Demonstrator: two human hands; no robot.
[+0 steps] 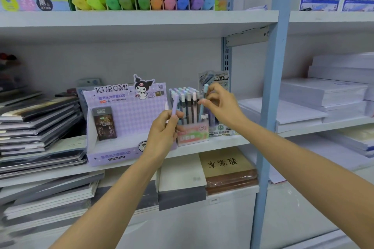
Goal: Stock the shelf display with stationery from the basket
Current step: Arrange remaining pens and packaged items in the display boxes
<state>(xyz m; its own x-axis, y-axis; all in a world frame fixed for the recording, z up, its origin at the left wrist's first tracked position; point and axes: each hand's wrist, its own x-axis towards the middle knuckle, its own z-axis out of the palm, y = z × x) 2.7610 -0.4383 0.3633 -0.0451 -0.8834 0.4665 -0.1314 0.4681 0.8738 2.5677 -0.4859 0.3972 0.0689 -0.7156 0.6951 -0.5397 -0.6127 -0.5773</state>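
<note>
Left hand [163, 130] grips lilac pen [175, 105] upright, likely queued for slotting; right hand [221, 105] pinches blue pen [202, 112] at box [192, 132] 3 o'clock side, probably seating it in a gap; basket unseen

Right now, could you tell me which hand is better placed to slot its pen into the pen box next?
Probably the right hand: its blue pen stands upright, tip at the pen box. The left hand holds its lilac pen tilted, in front.
</note>
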